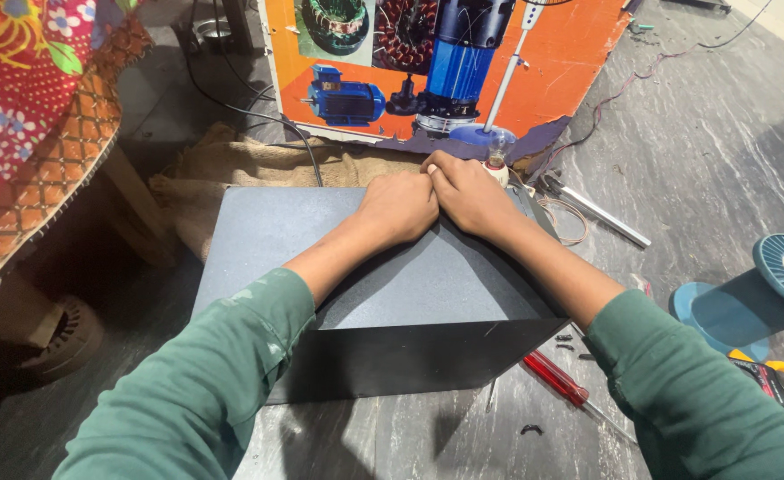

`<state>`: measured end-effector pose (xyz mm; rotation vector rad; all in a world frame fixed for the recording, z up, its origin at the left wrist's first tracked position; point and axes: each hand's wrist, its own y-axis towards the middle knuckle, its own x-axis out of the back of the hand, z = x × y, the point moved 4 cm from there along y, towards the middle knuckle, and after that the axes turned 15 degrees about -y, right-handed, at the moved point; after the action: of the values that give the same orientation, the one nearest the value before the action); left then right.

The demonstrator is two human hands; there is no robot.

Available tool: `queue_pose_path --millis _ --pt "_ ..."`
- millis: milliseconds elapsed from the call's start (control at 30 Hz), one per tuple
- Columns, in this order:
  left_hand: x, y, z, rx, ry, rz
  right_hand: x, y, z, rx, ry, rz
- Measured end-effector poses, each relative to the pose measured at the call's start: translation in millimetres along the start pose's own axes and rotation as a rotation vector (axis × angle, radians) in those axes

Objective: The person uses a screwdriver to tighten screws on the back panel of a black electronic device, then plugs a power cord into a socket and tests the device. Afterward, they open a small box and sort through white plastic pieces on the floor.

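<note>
Both forearms, in green sleeves, reach forward over a dark grey box (383, 293) that stands on the grey floor (712, 160). My left hand (399, 206) lies knuckles up on the far part of the box's top, fingers curled under into a loose fist; whether that grip pinches anything I cannot tell. My right hand (469, 194) lies just beside it, the two touching at the thumbs, its fingers bent over the box's far edge and closed against a small white object (497, 171) with a clear bulb-like top; I see contact there, but cannot tell whether the grip holds it. Both wrists stay low and nearly straight. Beyond the hands lies brown sackcloth (258, 164) and an orange poster board (569, 62). Right of the box lie a red-handled screwdriver (556, 378), a coil of thin wire (569, 218) and a blue spool (756, 293).
</note>
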<state>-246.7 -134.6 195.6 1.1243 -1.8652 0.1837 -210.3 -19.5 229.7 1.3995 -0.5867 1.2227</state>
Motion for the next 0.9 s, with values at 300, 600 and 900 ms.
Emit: queue_pose_path --millis 300,600,900 --pt "1.5 -0.4 0.0 0.014 0.004 0.009 -0.8 0.1 1.9 -0.037 -0.011 0.016" --pt "-0.1 -2.9 -1.0 -0.02 -0.002 -0.013 -2.4 -3.5 -1.4 -0.019 -0.017 0.017" --pt "1.0 -2.4 -2.5 -0.023 0.001 -0.021 0.7 -3.3 1.9 0.018 -0.013 -0.018"
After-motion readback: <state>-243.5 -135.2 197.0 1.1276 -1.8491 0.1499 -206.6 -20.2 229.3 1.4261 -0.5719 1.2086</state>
